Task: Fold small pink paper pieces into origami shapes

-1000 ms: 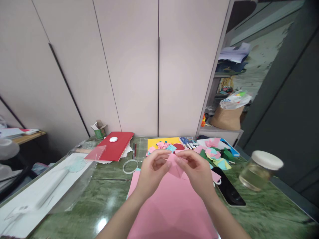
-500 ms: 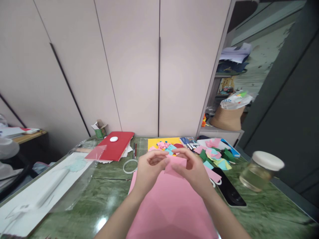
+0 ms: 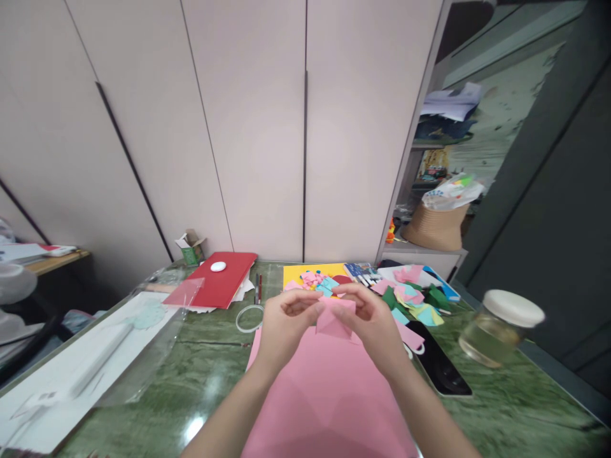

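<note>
A small piece of pink paper (image 3: pixel 335 323), seemingly folded, is held up between my two hands. My left hand (image 3: pixel 289 321) pinches its left side with thumb and fingers. On the right side, my right hand (image 3: pixel 375 324) grips it, the thumb lying across its front. Below them a large pink sheet (image 3: pixel 324 394) lies on the green table. Just beyond my fingers is a yellow sheet (image 3: pixel 292 275) with small pink and blue paper pieces (image 3: pixel 312 278) on it.
To the right are a black phone (image 3: pixel 442 362), a lidded jar (image 3: pixel 496 331) and a heap of coloured paper scraps (image 3: pixel 410 296). At left lie a roll of tape (image 3: pixel 249 319), a red folder (image 3: pixel 224 283) and a clear plastic sleeve (image 3: pixel 157 356). Cabinet doors (image 3: pixel 258 127) stand behind.
My right thumb has shifted slightly up along the pink paper, and the paper's front face now shows a different shape and angle. My left hand has barely moved.
</note>
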### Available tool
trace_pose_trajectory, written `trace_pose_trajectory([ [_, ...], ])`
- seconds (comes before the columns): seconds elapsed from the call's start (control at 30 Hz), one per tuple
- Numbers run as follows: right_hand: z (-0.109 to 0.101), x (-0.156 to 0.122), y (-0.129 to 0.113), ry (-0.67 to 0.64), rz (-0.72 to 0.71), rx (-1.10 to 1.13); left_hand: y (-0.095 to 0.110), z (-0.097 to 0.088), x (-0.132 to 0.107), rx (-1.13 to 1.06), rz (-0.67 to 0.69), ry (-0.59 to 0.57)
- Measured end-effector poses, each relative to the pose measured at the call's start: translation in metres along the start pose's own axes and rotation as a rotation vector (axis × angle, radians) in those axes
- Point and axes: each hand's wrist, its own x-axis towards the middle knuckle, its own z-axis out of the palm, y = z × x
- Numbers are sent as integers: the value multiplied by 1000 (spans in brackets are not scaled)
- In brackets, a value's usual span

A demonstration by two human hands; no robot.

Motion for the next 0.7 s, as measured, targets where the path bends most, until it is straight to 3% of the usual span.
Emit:
trace_pose_trajectory([
  [0.33,5,-1,0,108,-97,-53,0,-1,-1,7,7,-14],
  [0.53,7,-2,-4,0,-46,-67,-5,-1,0,-26,34,37],
  [0.7,10,-3,-10,8,-2,-127,-9,1,1,-77,65,51],
])
